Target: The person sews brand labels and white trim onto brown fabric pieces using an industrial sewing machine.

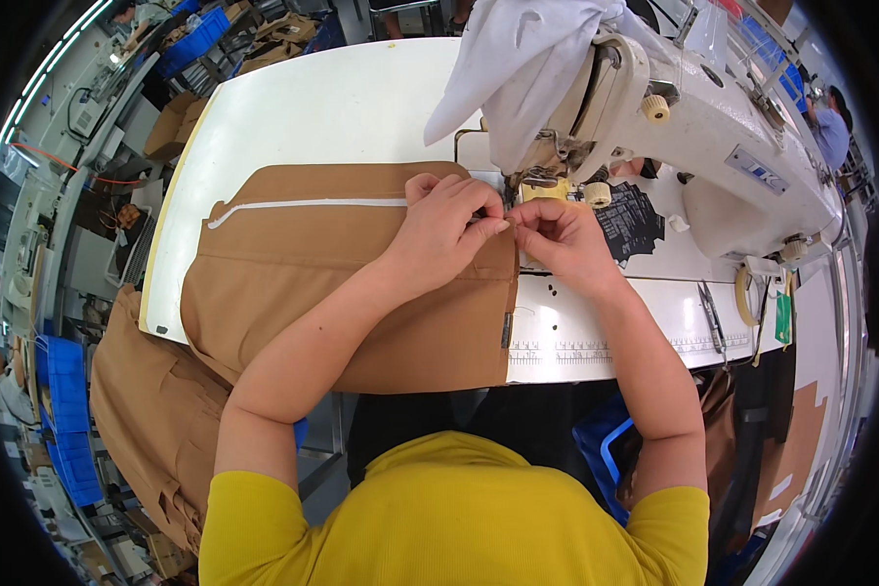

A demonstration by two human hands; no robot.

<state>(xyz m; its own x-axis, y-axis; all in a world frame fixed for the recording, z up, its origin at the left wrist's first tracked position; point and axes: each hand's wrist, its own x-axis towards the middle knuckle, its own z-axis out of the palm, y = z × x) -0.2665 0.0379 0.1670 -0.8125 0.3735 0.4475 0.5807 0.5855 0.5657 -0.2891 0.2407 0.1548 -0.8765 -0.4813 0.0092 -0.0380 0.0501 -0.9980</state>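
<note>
A brown fabric panel (pixel 361 322) lies flat on the white sewing table, with a white strip (pixel 308 203) running along its upper part. My left hand (pixel 449 230) rests on the panel, thumb and forefinger pinched at its right edge. Fingertip to fingertip with it, my right hand (pixel 565 239) is also pinched closed at that edge; what it grips is too small to make out. Both hands are just in front of the needle area of a white sewing machine (pixel 723 127). A small dark label (pixel 507 330) sits on the panel's right edge, lower down.
Black printed labels (pixel 635 220) lie spread right of the needle area. Thread snips (pixel 713 317) and a tape roll (pixel 747 298) are at the table's right end. White cloth (pixel 527 78) drapes over the machine head. More brown fabric (pixel 151 410) hangs off the left side.
</note>
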